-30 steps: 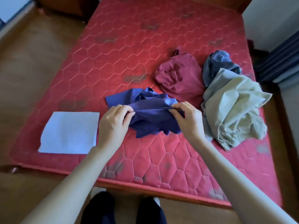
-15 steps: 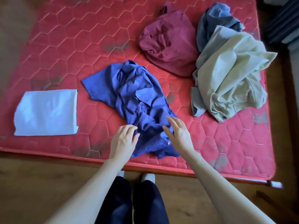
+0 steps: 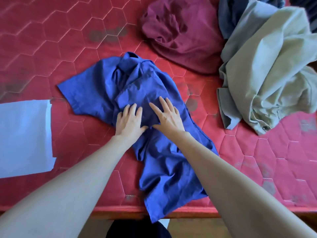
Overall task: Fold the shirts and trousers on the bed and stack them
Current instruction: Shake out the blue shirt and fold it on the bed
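A blue collared shirt (image 3: 137,86) lies crumpled lengthwise on the red mattress (image 3: 51,48), collar away from me, its hem hanging over the near edge. My left hand (image 3: 129,120) and my right hand (image 3: 167,115) rest flat on its middle, side by side, fingers spread, gripping nothing. A maroon garment (image 3: 178,31) lies bunched behind the shirt. A pale green garment (image 3: 267,69) is heaped at the right, partly covering a grey-blue garment (image 3: 229,16) at the top edge.
A folded white cloth (image 3: 24,136) lies flat at the left on the mattress. The mattress's near edge (image 3: 120,209) runs along the bottom, with wooden floor and my dark trousers below it.
The shirt was held bunched in both hands, then laid down and pulled toward the near edge. Both hands have let go and now press flat on its middle. The view has moved closer.
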A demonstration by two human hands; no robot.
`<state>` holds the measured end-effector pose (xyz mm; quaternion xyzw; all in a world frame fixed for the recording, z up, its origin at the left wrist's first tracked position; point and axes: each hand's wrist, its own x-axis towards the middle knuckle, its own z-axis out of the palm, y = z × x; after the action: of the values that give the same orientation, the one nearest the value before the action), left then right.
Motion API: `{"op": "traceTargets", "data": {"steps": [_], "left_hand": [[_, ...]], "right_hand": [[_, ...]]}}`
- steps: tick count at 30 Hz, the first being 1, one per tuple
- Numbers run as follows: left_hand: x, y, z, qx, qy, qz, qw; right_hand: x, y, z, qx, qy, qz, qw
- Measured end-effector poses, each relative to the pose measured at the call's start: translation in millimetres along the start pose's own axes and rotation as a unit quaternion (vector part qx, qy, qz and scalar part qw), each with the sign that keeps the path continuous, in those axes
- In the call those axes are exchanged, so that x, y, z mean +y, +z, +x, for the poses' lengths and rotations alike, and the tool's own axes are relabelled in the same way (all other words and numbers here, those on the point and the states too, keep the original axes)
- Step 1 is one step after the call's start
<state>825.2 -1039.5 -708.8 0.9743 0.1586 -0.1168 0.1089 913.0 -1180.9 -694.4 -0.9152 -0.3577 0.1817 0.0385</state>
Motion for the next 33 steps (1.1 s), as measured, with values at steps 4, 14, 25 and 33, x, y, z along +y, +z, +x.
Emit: {"op": "traceTargets", "data": {"steps": [4, 14, 25, 33], "left_hand": [[-14.7, 4.7, -0.1, 0.07, 0.058, -0.021, 0.996], [-12.1, -117.7, 2.4, 0.184, 0.097, -0.296, 0.932], [61.4, -366.4, -61.4, 0.233, 0.2, -0.319, 0.897], [78.4, -502.1, -127.0, 0.211, 0.226, -0.399, 0.863]], "right_hand": [[1.3, 2.7, 11.0, 0.013, -0.023, 0.004, 1.0], [8.8, -116.3, -24.0, 0.038, -0.006, 0.279, 0.96], [-72.2, -330.5, -112.2, 0.296, 0.0, 0.301, 0.906], [-99.9, -489.4, -181.7, 0.384, -0.085, 0.321, 0.861]]}}
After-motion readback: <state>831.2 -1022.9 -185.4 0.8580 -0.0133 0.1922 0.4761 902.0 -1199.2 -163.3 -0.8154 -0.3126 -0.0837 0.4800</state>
